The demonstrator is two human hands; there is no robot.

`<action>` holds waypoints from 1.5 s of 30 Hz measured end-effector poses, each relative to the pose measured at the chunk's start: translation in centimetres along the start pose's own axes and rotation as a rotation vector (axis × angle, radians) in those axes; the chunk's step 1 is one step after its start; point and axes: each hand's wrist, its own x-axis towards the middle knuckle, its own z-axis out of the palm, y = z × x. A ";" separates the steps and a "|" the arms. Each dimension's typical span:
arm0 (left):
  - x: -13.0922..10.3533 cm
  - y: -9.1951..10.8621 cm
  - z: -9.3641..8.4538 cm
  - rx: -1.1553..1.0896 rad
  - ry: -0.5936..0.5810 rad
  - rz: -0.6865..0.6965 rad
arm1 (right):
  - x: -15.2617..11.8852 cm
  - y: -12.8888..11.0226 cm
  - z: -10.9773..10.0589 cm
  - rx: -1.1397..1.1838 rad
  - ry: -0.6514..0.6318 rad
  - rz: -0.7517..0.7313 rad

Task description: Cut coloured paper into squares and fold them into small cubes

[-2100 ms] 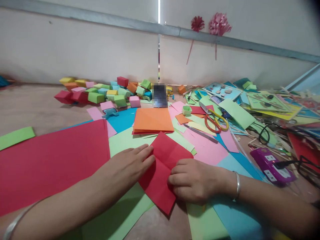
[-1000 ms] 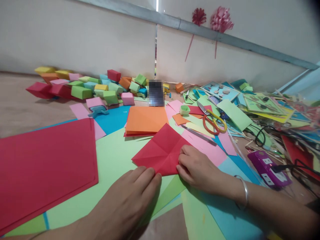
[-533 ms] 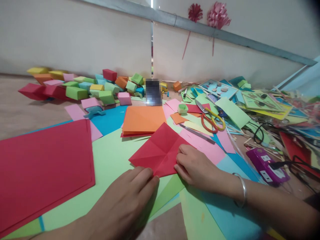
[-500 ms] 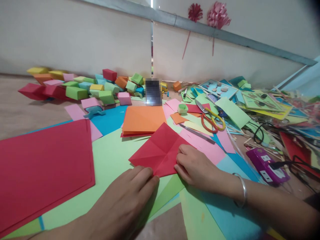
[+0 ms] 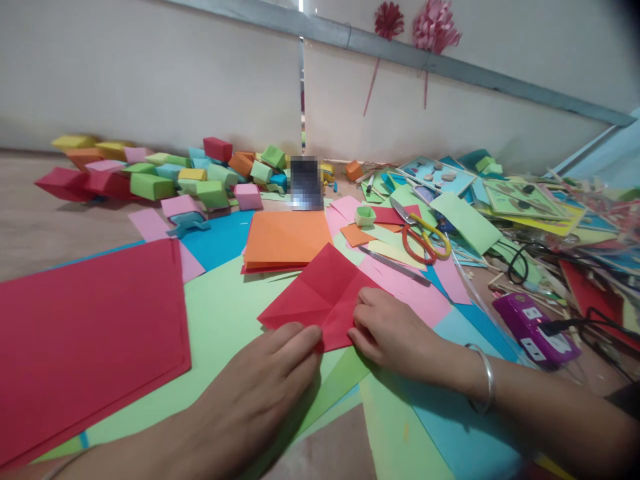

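Note:
A creased square of red paper lies before me on a large light green sheet, one corner pointing away. My left hand is closed at its near edge, thumb and fingers pressing the paper near its lower corner. On the right side, my right hand pinches the edge with curled fingers; a silver bangle circles that wrist. The fingertips and the edges under them are partly hidden. Just behind the square sits a stack of orange paper with red sheets under it.
Large red sheets lie at left. Scissors with red and yellow handles and a thin metal blade lie beyond my right hand. Folded paper boxes line the wall. A purple power strip with cables is at right.
My left thumb and fingers have moved slightly up and right along the near edge of the red paper. My right hand keeps its place.

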 end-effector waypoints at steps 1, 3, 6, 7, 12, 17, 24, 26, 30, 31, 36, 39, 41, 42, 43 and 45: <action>0.1 -0.1 0.0 0.032 -0.008 0.036 | 0.0 0.0 0.0 0.004 -0.006 0.010; 0.3 -0.1 -0.1 0.089 -0.026 0.092 | 0.1 0.0 -0.1 0.013 -0.003 0.032; 0.3 -0.2 -0.2 0.151 -0.046 0.135 | 0.0 0.2 -0.3 0.039 0.035 0.058; 0.3 -0.3 -0.2 0.154 -0.047 0.150 | 0.0 0.3 -0.3 0.056 0.041 0.060; 0.1 -1.0 0.7 0.010 -0.001 0.134 | 0.2 0.9 -0.5 0.145 0.018 0.050; 0.6 -1.3 0.8 -0.121 -0.034 0.102 | 0.4 0.9 -0.7 0.200 -0.008 0.075; 1.4 -1.1 0.1 -0.073 -0.064 0.100 | 0.4 1.2 -0.5 0.189 0.020 0.028; 1.4 -1.2 0.1 -0.058 -0.084 0.111 | 0.5 1.2 -0.3 0.164 0.026 0.010; 1.2 -1.1 0.4 -0.039 -0.084 0.115 | 0.7 1.1 -0.2 0.099 0.016 0.002; 1.1 -1.2 0.5 -0.033 -0.076 0.113 | 0.6 1.2 -0.3 0.095 0.008 -0.002; 0.5 -2.3 0.9 0.012 -0.059 0.182 | 0.6 2.1 -1.4 0.160 -0.086 -0.038; 0.2 -3.1 0.2 0.043 -0.046 0.289 | 0.8 2.6 -2.3 0.182 -0.152 -0.028; 0.1 -3.3 -0.4 0.044 -0.049 0.270 | 1.1 2.6 -2.9 0.190 -0.184 -0.019; 0.0 -3.3 -0.8 0.032 -0.058 0.243 | 1.2 2.6 -3.1 0.196 -0.202 -0.017; -0.1 -3.3 -1.1 0.016 -0.075 0.214 | 1.2 2.7 -3.2 0.202 -0.216 -0.019; -0.3 -3.2 -1.8 -0.017 -0.128 0.175 | 1.3 2.7 -3.4 0.215 -0.235 -0.025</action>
